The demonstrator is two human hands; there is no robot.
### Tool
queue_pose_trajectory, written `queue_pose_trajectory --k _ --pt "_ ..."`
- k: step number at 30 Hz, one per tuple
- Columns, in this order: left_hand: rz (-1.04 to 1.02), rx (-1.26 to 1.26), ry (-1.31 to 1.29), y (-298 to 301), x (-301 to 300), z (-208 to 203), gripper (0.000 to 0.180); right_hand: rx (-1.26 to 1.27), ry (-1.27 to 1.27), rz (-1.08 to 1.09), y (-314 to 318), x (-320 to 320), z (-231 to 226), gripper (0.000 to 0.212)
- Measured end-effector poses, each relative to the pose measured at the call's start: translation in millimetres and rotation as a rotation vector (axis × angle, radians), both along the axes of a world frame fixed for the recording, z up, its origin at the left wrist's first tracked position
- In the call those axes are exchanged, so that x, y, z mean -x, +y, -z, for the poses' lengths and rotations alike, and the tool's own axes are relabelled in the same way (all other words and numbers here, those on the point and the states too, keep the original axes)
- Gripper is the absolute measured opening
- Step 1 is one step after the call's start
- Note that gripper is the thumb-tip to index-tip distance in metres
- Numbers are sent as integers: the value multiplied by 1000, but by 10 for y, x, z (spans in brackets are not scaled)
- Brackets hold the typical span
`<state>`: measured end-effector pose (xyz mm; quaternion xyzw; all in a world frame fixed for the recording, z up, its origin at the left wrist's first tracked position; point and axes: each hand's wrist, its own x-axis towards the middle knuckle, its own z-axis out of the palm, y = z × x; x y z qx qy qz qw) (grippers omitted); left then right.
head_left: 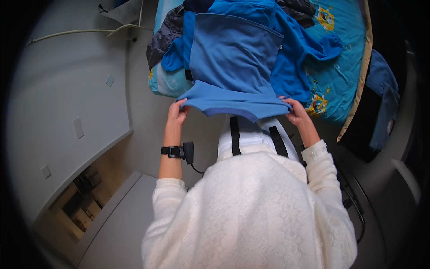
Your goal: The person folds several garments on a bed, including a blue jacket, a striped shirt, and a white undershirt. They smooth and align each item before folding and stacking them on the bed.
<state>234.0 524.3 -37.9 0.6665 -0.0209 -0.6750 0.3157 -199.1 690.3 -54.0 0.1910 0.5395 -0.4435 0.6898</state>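
Note:
A light blue top (233,58) lies with its body spread flat over the edge of the bed. Its near end, with a curved neckline, is lifted off toward me and stretched sideways. My left hand (178,112) pinches the left corner between thumb and fingers. At the opposite corner, my right hand (295,112) grips the fabric the same way. Under the top lies a brighter blue garment (293,60) with a sleeve reaching to the right. A black device (187,152) is strapped to my left wrist, with a cable hanging from it.
The bed has a turquoise sheet (340,80) with yellow cartoon figures and tan edging. Dark grey jackets (165,42) lie near its left side. Denim-blue cloth (383,89) hangs beyond the right edge. On the left are a pale wall (80,89) and a grey-white cabinet (125,224).

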Motion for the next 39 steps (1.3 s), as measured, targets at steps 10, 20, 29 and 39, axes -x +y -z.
queue_pose_trajectory --k 10,20,29,39 --pt "556 731 -226 -2235 1288 23 67 -148 827 -248 -1445 477 480 103" --pt "930 262 -473 -1467 904 558 109 -172 549 70 -1233 -260 1421 88" --pt "1019 240 -443 -1353 737 541 17 28 535 33 -722 -100 954 46" --pt "1279 649 -623 -1863 572 384 37 -176 448 -541 -553 -412 1093 81"
